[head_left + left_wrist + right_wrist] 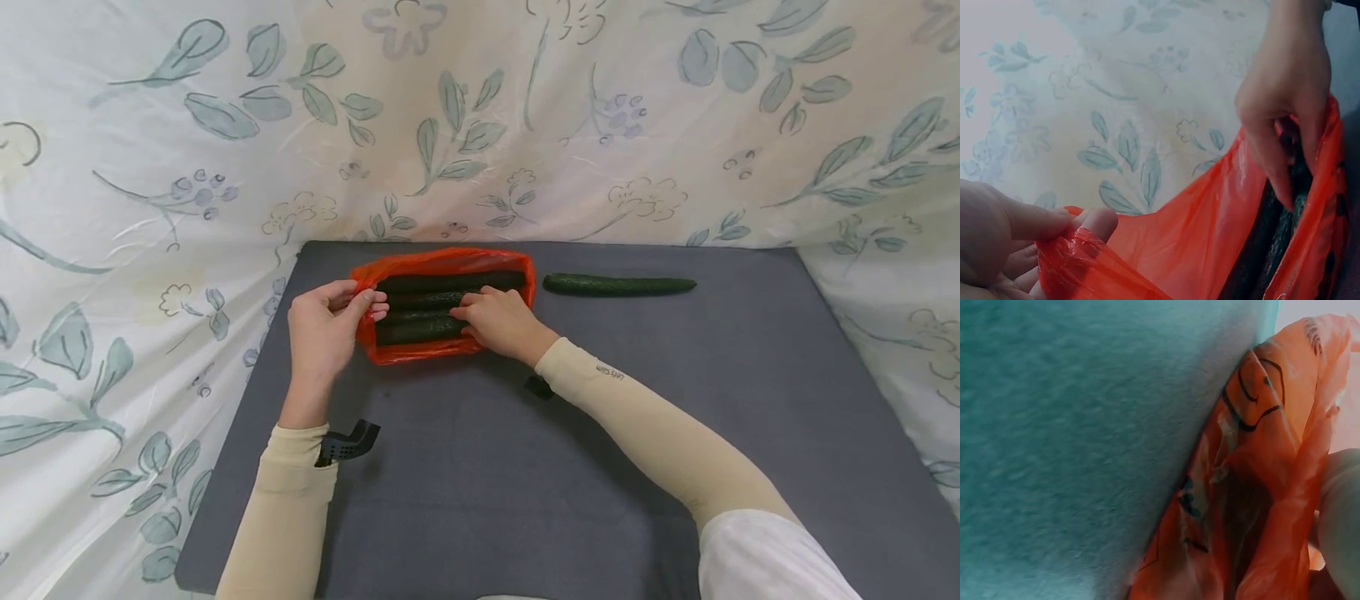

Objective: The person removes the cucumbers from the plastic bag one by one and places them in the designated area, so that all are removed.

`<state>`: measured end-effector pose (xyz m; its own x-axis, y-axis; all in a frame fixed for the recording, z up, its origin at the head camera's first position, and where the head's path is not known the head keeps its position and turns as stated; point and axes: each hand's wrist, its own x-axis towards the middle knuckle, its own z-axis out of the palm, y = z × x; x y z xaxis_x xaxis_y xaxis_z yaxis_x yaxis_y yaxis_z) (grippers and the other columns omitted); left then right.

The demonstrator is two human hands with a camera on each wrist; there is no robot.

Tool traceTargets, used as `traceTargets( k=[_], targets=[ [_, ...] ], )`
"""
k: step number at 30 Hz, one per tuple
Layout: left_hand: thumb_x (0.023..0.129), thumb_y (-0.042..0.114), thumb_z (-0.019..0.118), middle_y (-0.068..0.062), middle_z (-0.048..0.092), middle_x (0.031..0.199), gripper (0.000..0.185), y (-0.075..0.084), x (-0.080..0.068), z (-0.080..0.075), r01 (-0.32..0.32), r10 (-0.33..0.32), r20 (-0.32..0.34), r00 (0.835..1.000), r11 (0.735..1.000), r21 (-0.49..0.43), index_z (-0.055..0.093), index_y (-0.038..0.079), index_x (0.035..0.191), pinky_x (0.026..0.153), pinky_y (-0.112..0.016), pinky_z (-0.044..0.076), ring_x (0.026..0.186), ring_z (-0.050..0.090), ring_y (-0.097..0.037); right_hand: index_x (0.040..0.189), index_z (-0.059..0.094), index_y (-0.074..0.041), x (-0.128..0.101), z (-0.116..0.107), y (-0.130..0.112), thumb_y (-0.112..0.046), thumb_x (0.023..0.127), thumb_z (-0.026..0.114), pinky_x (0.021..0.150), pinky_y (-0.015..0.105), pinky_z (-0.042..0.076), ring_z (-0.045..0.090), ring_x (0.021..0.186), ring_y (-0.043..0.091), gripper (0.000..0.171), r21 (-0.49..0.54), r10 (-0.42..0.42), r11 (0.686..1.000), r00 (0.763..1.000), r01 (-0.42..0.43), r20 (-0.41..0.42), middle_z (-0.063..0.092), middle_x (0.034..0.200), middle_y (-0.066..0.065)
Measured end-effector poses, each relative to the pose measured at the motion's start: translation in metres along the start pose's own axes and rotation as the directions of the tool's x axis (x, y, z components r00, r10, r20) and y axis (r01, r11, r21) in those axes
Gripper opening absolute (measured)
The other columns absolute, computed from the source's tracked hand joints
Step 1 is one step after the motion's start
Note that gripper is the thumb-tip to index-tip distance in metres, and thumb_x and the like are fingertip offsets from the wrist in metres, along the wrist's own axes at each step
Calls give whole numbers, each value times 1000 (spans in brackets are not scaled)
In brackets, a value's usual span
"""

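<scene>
An orange-red plastic bag (pixel 408 356) lies on its back half of the table with its mouth spread wide, and several dark green cucumbers (pixel 416 332) lie side by side inside. My left hand (pixel 327 323) pinches the bag's left edge between thumb and fingers; the left wrist view shows the film (pixel 1091 256) stretched from those fingertips. From the right, my right hand (pixel 507 322) reaches into the bag, its thumb and fingers (pixel 1280 187) around a cucumber near the right end. The right wrist view shows mostly the bag's printed side (pixel 1266 419).
Another cucumber (pixel 618 286) lies on the grey table (pixel 480 467), just right of the bag. A floral curtain (pixel 480 125) hangs close behind the table's back edge and along both sides.
</scene>
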<state>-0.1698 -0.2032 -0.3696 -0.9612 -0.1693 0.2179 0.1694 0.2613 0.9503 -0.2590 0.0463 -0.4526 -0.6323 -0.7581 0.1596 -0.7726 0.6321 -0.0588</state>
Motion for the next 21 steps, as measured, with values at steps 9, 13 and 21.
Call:
traceTargets(
  k=[9, 13, 21],
  targets=[
    [94, 12, 74, -19, 75, 97, 30, 4, -1, -1, 17, -17, 2, 1000, 1000, 9, 70, -4, 120, 73, -29, 62, 77, 76, -22, 132, 71, -24, -9, 7, 2, -36, 95, 74, 52, 33, 57, 69, 79, 19, 39, 9, 28, 1000, 999, -28, -16, 71, 105, 2],
    [94, 12, 74, -19, 75, 97, 31, 5, -1, -1, 19, -19, 4, 1000, 1000, 13, 70, -4, 120, 73, -29, 62, 77, 76, -21, 120, 76, -22, -10, 6, 4, -46, 94, 72, 52, 35, 57, 67, 77, 18, 36, 6, 87, 996, 996, -87, 6, 69, 98, 0],
    [94, 13, 74, -19, 75, 98, 33, 7, -2, -2, 24, -24, 0, 1000, 1000, 19, 69, -4, 122, 73, -28, 62, 77, 76, -19, 112, 75, -21, -13, 6, 8, -54, 95, 67, 58, 40, 60, 65, 79, 21, 38, -2, 138, 990, 990, -138, -16, 70, 93, 0]
  ],
)
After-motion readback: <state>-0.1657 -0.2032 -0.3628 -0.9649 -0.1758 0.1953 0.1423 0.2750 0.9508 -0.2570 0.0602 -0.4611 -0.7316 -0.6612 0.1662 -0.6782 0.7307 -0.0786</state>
